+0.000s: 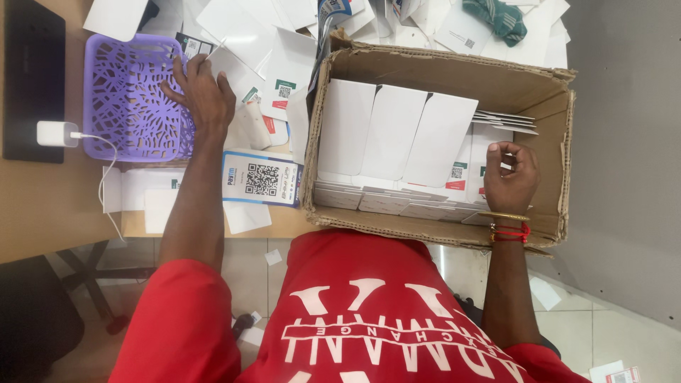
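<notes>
My left hand point(201, 91) reaches forward to the right edge of a purple lattice basket point(128, 99) and rests on white cards point(241, 71) lying beside it, fingers spread over them. My right hand point(509, 174) is inside a brown cardboard box point(553, 106) on my lap, fingers curled around a few white cards point(489, 149) at the right end of the stacks. Rows of white folded cards point(390, 135) fill the box. A gold bangle and red thread sit on my right wrist.
A heap of white cards and envelopes point(440, 28) covers the wooden table behind the box. A code-printed placard point(262, 177) lies at the table's edge. A white charger with cable point(57, 133), a black device point(32, 78) and a green cloth point(496, 18) lie around.
</notes>
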